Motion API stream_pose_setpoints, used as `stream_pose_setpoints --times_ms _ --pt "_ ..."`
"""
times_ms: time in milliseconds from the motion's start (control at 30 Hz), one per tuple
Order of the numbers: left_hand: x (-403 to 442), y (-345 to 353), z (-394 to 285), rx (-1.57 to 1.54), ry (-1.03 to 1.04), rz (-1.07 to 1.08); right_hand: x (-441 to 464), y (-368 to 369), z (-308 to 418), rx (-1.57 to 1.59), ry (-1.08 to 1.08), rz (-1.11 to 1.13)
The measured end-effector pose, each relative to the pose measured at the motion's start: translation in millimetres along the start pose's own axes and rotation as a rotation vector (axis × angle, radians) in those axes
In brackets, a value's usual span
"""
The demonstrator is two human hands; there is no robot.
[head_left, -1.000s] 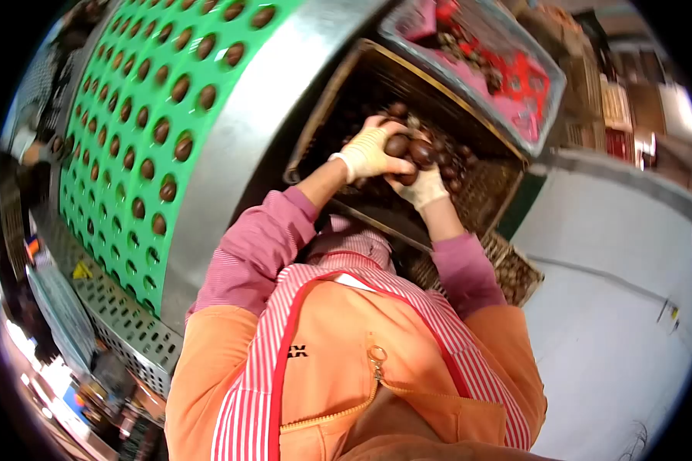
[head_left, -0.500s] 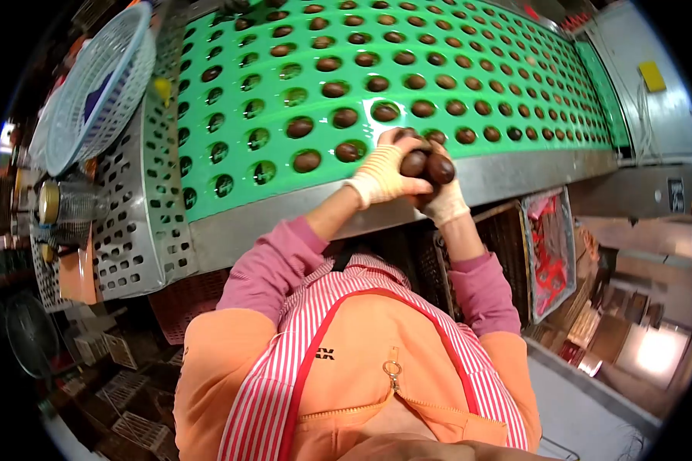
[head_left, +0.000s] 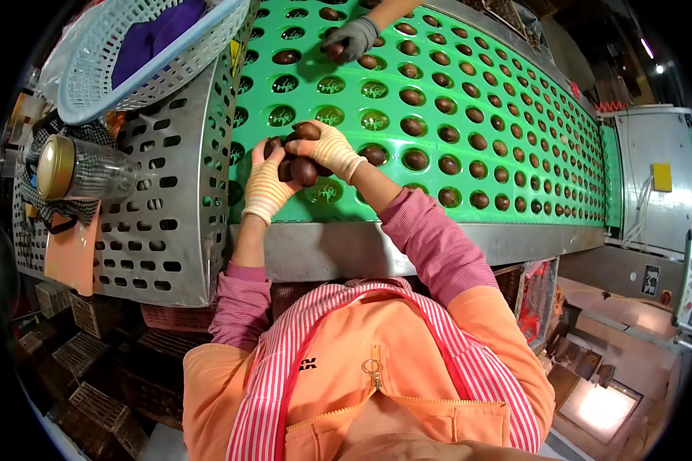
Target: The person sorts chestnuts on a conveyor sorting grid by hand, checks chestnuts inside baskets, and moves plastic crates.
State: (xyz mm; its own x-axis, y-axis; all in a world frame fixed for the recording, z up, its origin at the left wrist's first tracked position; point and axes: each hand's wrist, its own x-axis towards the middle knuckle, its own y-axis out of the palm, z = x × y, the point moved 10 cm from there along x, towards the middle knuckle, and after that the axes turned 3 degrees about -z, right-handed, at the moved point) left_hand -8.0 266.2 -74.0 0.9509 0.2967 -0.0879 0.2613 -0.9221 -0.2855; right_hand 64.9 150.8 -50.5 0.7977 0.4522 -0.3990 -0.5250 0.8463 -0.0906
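Both my hands wear striped cream-and-orange gloves and meet over the left part of a green conveyor (head_left: 407, 207) with rows of oval cups. My left hand (head_left: 266, 184) is closed round brown eggs (head_left: 304, 172), its fingers pointing up. From the right, my right hand (head_left: 329, 151) grips the same cluster of several glossy dark brown eggs. Which egg belongs to which hand is partly hidden. Under and around the hands some cups (head_left: 331, 84) hold no egg and show a light pattern. A brown egg (head_left: 374, 154) sits in a cup just right of my right hand.
A co-worker's grey-gloved hand (head_left: 351, 40) holds a brown egg over the far side. On the left, a perforated metal guard (head_left: 165, 223) borders the conveyor, with a blue basket (head_left: 73, 96) and glass jar (head_left: 100, 170). A metal edge (head_left: 438, 244) runs along the front.
My hands have moved left along the conveyor with the eggs, from beside filled cups to above cups without eggs. My view has shifted left, and the co-worker's gloved hand now shows clearly.
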Motion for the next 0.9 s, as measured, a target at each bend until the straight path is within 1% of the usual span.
stream_pose_setpoints --times_ms 33,100,133,167,233,267,333,433,467,500,600,633,700,733,767,833,867,900 --pt "2 -3 12 0.126 -0.029 0.03 2 -1 14 -0.267 -0.069 -0.01" --pt "5 -3 21 0.375 -0.037 0.077 8 -14 38 -0.771 -0.157 -0.209" --pt "2 -8 -1 0.503 -0.016 0.097 13 -19 47 -0.909 -0.206 -0.25" --pt "0 -9 -12 0.633 0.005 0.122 19 -24 48 -1.066 -0.157 -0.226" --pt "5 -13 -9 0.542 -0.002 0.102 42 -38 28 -1.256 -0.076 -0.16" --pt "7 -16 -10 0.496 -0.004 0.083 49 -45 22 -1.248 -0.106 -0.15" --pt "10 -24 -14 0.408 0.011 0.015 49 -55 36 -1.235 -0.172 -0.142" --pt "16 -32 -31 0.502 0.015 -0.047 33 -83 46 -1.25 -0.219 -0.139" --pt "22 -32 -34 0.516 0.059 -0.065 33 -96 30 -1.275 -0.178 -0.061" --pt "29 -28 -32 0.543 0.035 -0.023 32 -107 15 -1.295 -0.132 0.018" --pt "50 -21 -40 0.663 -0.022 0.093 15 -130 28 -1.222 -0.172 0.035" --pt "56 -23 -49 0.704 -0.067 0.088 18 -140 37 -1.298 -0.287 -0.063" --pt "69 -25 -67 0.792 -0.152 0.078 27 -163 59 -1.179 -0.325 -0.208" --pt "81 -24 -74 0.833 -0.107 0.031 35 -169 63 -1.108 -0.437 -0.311" --pt "91 -21 -83 0.884 -0.047 -0.014 50 -171 54 -1.107 -0.473 -0.313" --pt "120 -11 -95 0.874 -0.049 -0.029 72 -170 36 -1.109 -0.543 -0.319" --pt "137 -5 -88 0.921 -0.09 0.012 77 -163 23 -1.257 -0.55 -0.309" --pt "153 1 -78 0.968 -0.133 0.055 71 -158 28 -1.281 -0.534 -0.353"
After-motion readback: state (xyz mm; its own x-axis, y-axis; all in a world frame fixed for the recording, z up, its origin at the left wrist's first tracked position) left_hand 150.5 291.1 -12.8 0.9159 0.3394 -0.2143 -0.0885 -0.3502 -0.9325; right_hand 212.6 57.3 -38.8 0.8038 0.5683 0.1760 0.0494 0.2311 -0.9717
